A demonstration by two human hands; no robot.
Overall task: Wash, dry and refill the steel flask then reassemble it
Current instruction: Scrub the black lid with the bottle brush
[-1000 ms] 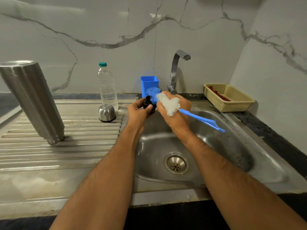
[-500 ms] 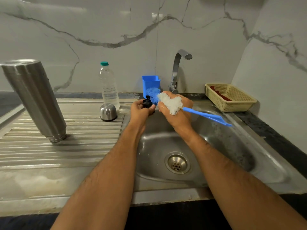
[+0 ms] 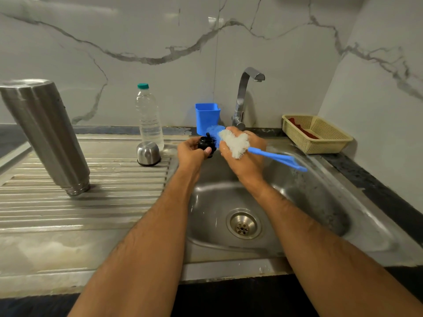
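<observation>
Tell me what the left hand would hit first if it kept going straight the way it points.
Probably the blue cup by the wall, just beyond the black stopper the left hand holds; depth is uncertain.

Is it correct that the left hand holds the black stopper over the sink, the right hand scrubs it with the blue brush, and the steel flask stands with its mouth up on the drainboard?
Not quite. The head view shows the steel flask inverted, mouth down on the drainboard. The rest holds: the left hand holds the black stopper, and the right hand works the blue brush against it over the sink.
</observation>
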